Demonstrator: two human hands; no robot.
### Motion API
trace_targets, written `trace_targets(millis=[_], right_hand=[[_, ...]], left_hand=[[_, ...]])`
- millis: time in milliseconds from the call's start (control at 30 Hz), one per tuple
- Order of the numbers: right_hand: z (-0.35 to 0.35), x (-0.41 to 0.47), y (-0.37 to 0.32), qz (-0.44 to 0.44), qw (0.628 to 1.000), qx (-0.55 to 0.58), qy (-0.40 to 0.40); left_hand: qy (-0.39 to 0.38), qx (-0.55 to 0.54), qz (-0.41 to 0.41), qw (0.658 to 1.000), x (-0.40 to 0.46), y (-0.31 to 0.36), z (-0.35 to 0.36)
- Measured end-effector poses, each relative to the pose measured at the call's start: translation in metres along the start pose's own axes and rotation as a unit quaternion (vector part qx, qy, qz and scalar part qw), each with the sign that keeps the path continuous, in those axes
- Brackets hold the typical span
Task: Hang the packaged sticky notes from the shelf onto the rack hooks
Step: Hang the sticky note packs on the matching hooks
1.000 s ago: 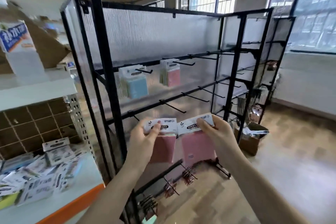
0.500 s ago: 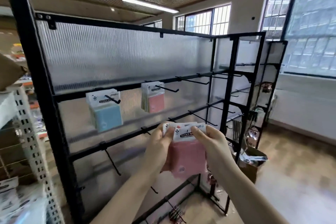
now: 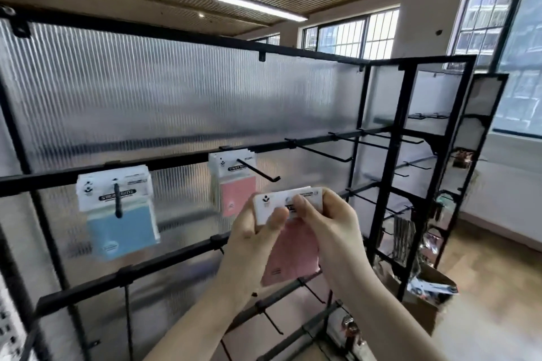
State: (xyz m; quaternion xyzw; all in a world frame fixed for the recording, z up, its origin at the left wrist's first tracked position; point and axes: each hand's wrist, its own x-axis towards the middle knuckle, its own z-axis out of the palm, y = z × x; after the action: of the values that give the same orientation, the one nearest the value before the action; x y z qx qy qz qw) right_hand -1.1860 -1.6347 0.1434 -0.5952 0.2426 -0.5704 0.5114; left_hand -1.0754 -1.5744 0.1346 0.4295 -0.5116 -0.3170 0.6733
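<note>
A: Both hands up in front of the rack (image 3: 384, 138), sharing one stack of pink packs (image 3: 290, 255). White glossy header cards on top, flat pink squares hanging below in clear film.

B: Grip?

A: Left hand (image 3: 252, 237) curls round the left end of the headers, thumb (image 3: 274, 221) pressed flat across the front. Right hand (image 3: 328, 220) pinches the right end, fingers bent over the top edge, fingertips on the card face. How many packs are in the stack, I can't tell; the edges look layered.

B: And where is it against the hooks?

A: Off any hook, held just below and in front of the hook (image 3: 259, 170), a thin black rod with an upturned tip. Behind that rod hangs a pink bundle (image 3: 234, 184), same white headers.

B: Anything left of that?

A: A blue bundle (image 3: 120, 214), thick, on its own short black peg, fanned slightly at the header.

B: The rack itself?

A: Black square-section metal frame, horizontal bars, bare hooks running rightward. Backing is ribbed translucent plastic panel (image 3: 176, 97), fine vertical flutes. A cardboard box (image 3: 428, 293) sits on the wood-look floor at lower right.
</note>
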Motion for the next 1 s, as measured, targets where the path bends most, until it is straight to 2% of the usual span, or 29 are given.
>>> trace_targets(millis=[233, 467, 600, 767, 1000], right_hand=[[0.002, 0.035, 0.01, -0.024, 0.997, 0.027, -0.065], [-0.009, 0.065, 0.022, -0.048, 0.989, 0.015, -0.142], [-0.01, 0.077, 0.028, -0.035, 0.986, 0.032, -0.16], [-0.009, 0.087, 0.031, -0.031, 0.98, 0.051, -0.191], [-0.015, 0.083, 0.045, -0.036, 0.963, 0.04, -0.263]], left_hand=[[0.142, 0.07, 0.056, 0.986, 0.028, -0.001, 0.008], [0.204, 0.101, 0.056, 0.972, 0.047, -0.013, 0.016], [0.243, 0.119, 0.063, 0.961, 0.051, -0.019, 0.022], [0.267, 0.145, 0.084, 0.949, 0.053, -0.018, 0.025], [0.252, 0.176, 0.116, 0.945, 0.034, -0.027, 0.032]])
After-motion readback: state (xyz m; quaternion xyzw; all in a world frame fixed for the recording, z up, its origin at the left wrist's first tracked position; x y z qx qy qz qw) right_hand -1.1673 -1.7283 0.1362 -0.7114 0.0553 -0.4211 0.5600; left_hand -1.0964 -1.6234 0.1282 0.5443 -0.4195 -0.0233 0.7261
